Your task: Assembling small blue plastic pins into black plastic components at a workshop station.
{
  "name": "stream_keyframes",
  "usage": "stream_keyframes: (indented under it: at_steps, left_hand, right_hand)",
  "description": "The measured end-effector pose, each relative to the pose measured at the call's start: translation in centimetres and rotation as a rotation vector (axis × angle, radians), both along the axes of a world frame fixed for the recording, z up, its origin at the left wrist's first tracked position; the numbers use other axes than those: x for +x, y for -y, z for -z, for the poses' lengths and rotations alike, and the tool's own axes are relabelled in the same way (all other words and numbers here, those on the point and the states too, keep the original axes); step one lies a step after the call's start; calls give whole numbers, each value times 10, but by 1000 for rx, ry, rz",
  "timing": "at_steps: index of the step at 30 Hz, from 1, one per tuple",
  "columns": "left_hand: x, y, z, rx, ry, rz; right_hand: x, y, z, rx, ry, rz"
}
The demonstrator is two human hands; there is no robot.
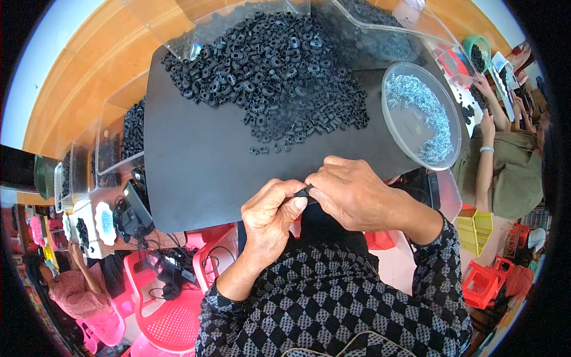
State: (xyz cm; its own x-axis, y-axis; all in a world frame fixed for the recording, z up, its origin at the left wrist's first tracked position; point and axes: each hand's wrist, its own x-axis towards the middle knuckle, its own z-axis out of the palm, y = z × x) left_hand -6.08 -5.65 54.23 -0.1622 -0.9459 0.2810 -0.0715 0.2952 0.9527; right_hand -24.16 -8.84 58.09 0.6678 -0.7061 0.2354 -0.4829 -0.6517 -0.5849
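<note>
Just over the near edge of the dark table mat (pixel 190 172), my two hands meet. Between the thumb and fingers of my left hand (pixel 267 214) is a small black plastic part (pixel 304 191). My right hand (pixel 345 193) pinches at the same part from the other side, its fingertips closed against it; whether a smaller piece is between them is hidden. Beyond my hands lies a big heap of small black plastic parts (pixel 267 65), with a few loose ones at its near edge. To the right, a round clear lid-like tray (pixel 410 134) holds many tiny shiny silvery-blue pieces.
Clear plastic bins (pixel 380 30) with more black parts stand at the back and left. A black device with cables (pixel 134 208) sits at the left. Pink chairs (pixel 169 309) stand lower left. Other people work at both sides, one in an olive garment (pixel 505 172).
</note>
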Motion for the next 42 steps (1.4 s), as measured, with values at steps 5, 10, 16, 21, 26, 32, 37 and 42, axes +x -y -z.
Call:
stream_keyframes:
  at_steps: [5, 10, 16, 21, 26, 32, 37, 42]
  left_hand:
    - [-5, -4, -12, 135, -11, -3]
    - [-4, -3, -6, 4, 112, -43]
    - [-7, -5, -6, -60, 217, -108]
    - [-7, -4, -1, -210, 304, -170]
    - [-4, -6, -5, -159, 300, -142]
    - [-1, -2, -6, -236, 382, -113]
    - [-2, -4, -8, 189, 140, -38]
    - [2, 3, -13, 210, 95, -14]
  right_hand:
    - [-4, -2, 4, -24, -66, -40]
    - [0, -8, 8, -117, -67, -22]
    - [4, -15, 20, -272, 14, 43]
    - [7, -15, 23, -305, 15, 61]
    - [7, -15, 25, -282, 35, 43]
    - [8, -15, 27, -286, 24, 33]
    - [5, -7, 34, -149, 136, -12]
    - [4, -3, 26, -120, 203, 43]
